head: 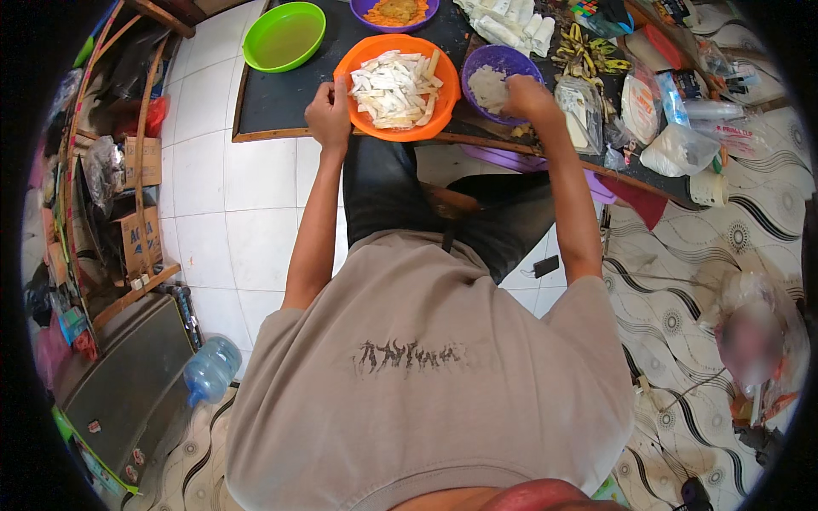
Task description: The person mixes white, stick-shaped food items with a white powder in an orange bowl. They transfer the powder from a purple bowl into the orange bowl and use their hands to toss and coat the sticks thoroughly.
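Observation:
My left hand (328,119) grips the left rim of an orange plastic basin (447,114), with the thumb along the rim and the fingers curled. Pale cut strips of food (396,89), many coated in white powder, are heaped inside it. To the right stands a purple plastic bowl (471,64) holding a clumpy white flour-like mass (488,88). My right hand (532,101) reaches over that bowl's right side, fingers down at the white mass. The fingertips are hidden, so whether they pinch any of it does not show.
A green basin of cloudy liquid (284,37) and a purple bowl of orange food (396,13) stand on the dark table (275,102). Blackened banana peels (585,54), white wrappings (511,25) and plastic bags (680,150) crowd the right side. A phone-like device (546,266) lies on the floor.

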`<state>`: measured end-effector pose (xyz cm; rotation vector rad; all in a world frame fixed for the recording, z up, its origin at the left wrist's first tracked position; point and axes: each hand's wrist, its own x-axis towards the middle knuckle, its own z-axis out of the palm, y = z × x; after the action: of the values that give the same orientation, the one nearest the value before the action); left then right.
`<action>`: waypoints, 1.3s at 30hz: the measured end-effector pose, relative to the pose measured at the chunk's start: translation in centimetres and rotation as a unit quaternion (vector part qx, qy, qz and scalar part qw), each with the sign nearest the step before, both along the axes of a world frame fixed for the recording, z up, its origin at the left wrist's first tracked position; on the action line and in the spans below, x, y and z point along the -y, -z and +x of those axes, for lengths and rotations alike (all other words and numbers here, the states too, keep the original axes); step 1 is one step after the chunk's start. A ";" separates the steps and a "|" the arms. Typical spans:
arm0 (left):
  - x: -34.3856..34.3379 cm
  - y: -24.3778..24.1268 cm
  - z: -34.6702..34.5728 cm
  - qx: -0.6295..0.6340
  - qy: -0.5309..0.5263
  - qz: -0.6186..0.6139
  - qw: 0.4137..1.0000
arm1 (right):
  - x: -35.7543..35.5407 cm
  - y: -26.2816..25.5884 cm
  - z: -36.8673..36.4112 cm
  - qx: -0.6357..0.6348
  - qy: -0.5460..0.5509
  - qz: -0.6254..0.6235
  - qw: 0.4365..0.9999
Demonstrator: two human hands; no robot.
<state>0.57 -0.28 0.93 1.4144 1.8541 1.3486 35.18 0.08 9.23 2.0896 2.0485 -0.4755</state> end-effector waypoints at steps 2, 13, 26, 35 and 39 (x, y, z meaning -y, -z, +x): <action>-0.3 0.3 0.0 0.009 0.001 0.006 1.000 | -0.2 2.0 0.3 0.009 -0.025 0.048 0.999; -0.2 0.5 -0.1 0.010 0.002 0.027 1.000 | -0.1 0.8 0.2 -0.116 0.065 0.110 0.985; 0.1 0.2 0.0 0.013 -0.003 0.028 1.000 | 0.2 0.1 1.1 -0.170 0.049 0.172 0.969; -0.4 0.9 -0.3 -0.004 -0.007 0.032 0.999 | -0.5 -5.3 -4.8 -0.385 -0.028 0.180 0.905; -0.5 0.6 -0.2 0.002 0.004 0.037 0.999 | -1.4 -3.2 -11.2 -0.389 -0.138 0.182 0.892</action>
<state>0.38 0.19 0.31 1.4533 1.8102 1.4282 23.97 1.52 12.43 1.9012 3.0313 -1.0893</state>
